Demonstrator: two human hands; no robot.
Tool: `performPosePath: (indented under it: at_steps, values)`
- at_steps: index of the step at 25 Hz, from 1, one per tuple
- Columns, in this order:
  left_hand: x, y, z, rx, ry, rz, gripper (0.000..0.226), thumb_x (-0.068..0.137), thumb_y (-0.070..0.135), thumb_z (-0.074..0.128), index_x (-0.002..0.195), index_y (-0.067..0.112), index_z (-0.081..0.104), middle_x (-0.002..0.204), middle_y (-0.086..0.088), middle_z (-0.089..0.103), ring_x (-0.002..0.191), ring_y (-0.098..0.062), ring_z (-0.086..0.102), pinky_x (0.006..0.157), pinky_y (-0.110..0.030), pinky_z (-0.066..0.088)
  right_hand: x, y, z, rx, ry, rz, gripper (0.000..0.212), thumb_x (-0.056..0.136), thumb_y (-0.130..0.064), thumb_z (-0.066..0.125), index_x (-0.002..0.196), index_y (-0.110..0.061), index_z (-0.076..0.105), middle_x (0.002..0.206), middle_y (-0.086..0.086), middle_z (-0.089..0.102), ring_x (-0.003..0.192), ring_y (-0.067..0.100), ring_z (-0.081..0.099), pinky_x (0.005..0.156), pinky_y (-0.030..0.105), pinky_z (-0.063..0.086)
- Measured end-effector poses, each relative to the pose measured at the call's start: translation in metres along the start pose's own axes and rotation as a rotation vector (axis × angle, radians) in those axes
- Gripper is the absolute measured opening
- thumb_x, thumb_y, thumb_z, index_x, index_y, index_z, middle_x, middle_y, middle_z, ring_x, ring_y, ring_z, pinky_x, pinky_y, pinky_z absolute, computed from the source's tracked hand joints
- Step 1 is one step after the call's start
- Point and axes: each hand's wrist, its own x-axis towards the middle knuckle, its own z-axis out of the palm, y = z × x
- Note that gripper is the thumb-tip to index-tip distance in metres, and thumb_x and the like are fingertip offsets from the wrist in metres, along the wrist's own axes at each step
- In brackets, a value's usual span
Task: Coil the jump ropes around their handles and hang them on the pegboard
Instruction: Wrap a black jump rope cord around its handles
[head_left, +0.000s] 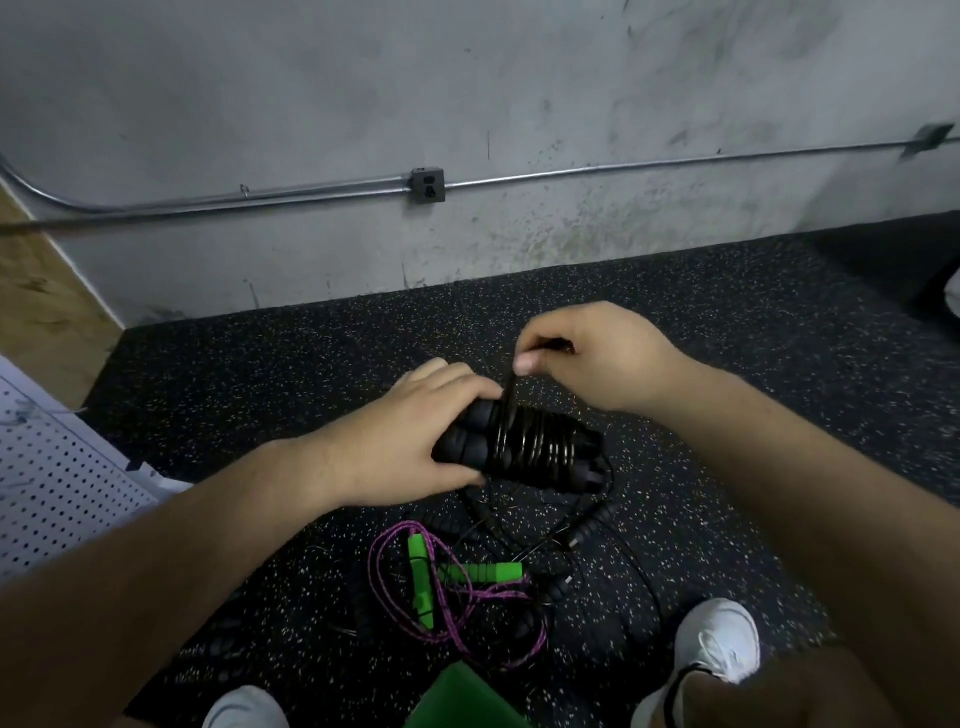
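Speckled floor (260, 374); black handles (467, 441) in left hand (410, 441); rope (511, 395) under right hand (587, 353)

Your left hand (410, 447) holds the paired handles (524, 441) above the floor (249, 374); your right hand (592, 358) sits just right and farther, pinching the rope (510, 397). Nearer you, loose jump ropes (457, 587) lie on the floor between your shoes (719, 644). The pegboard (57, 467) is left, the wall (467, 78) far.

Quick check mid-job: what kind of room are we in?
Probably a gym or workout room: speckled black rubber floor, bare concrete wall with exposed conduit, a white pegboard at left, and a green-handled jump rope lying loose on the floor.
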Motion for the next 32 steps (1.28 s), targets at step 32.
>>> performPosePath:
  at_steps: [32]
  values:
    - [0.003,-0.015,0.011,0.016,-0.042,-0.102,0.070,0.091,0.027,0.071,0.145,0.022,0.027,0.126,0.016,0.032,0.124,-0.002,0.031,0.118,-0.037,0.034,-0.018,-0.039,-0.023,-0.292,0.021,-0.102,0.021,0.103,-0.036,0.048,0.110,-0.037,0.068,0.107,-0.017,0.068,0.098,0.008,0.061,0.080,0.031,0.051]
